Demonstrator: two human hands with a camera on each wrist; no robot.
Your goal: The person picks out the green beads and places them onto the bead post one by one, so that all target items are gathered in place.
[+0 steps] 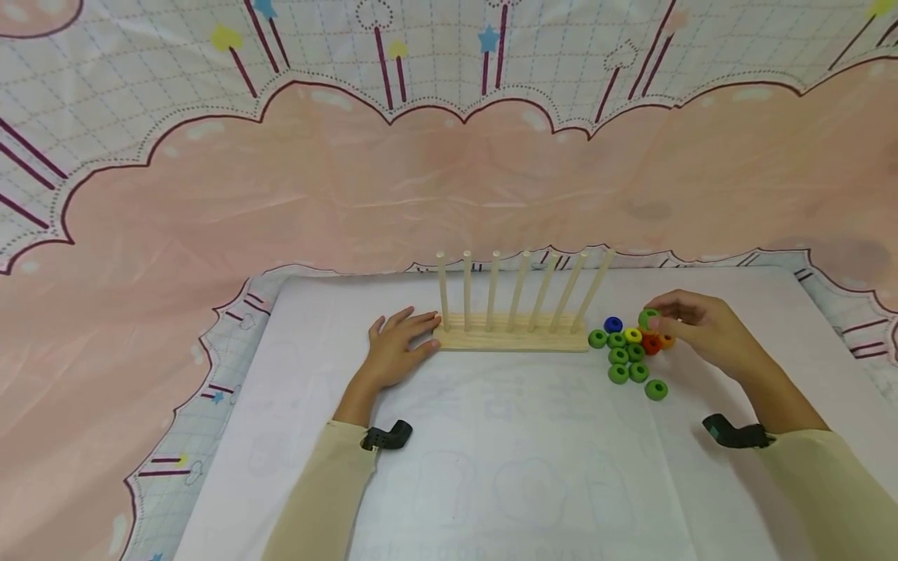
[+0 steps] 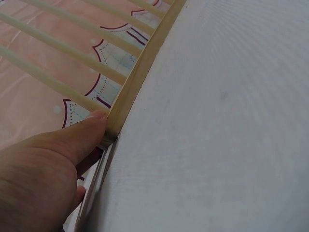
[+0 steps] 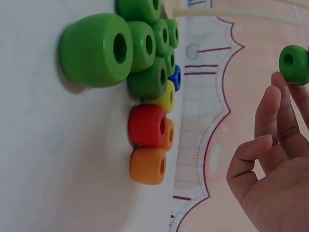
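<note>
My right hand (image 1: 707, 327) pinches a green bead (image 1: 648, 316) near the loose beads (image 1: 618, 358); my left hand (image 1: 394, 349) holds the peg rack (image 1: 512, 341) by its left end on the tabletop (image 1: 491, 467). Slipping fingertips could drop the bead, scattering others.

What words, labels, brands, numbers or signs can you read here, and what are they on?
Nothing is readable.
White tabletop: faint letter-like marks, too pale and blurred to read.
Beads and wooden peg stand: no lettering shows.
Patterned cloth: printed stars and lines, no words I can see.
Black wrist devices: too small to tell.
</note>
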